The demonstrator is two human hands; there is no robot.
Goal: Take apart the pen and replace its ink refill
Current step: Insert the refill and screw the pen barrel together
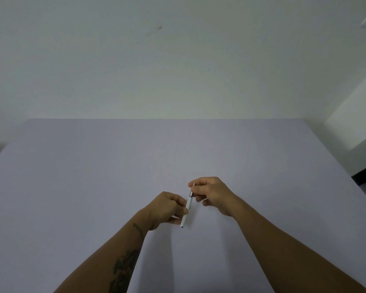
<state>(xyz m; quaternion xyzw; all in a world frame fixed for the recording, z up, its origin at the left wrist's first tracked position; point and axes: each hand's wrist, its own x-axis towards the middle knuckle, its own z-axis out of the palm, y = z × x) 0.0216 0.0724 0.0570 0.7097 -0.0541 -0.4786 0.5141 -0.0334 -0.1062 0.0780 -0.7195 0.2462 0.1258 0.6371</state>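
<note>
Low in the frame's centre, above the lilac counter [93,176], the left hand [167,208] grips the white pen barrel [186,210]. Its long axis runs near-vertical, metal end tipped up-right. There the right hand [211,193] pinches the thin refill [193,185].

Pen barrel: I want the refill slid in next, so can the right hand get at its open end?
Probably yes. The left hand holds the pen barrel by its middle, leaving the metal end bare, and the right hand pinches a thin refill right at it.
</note>
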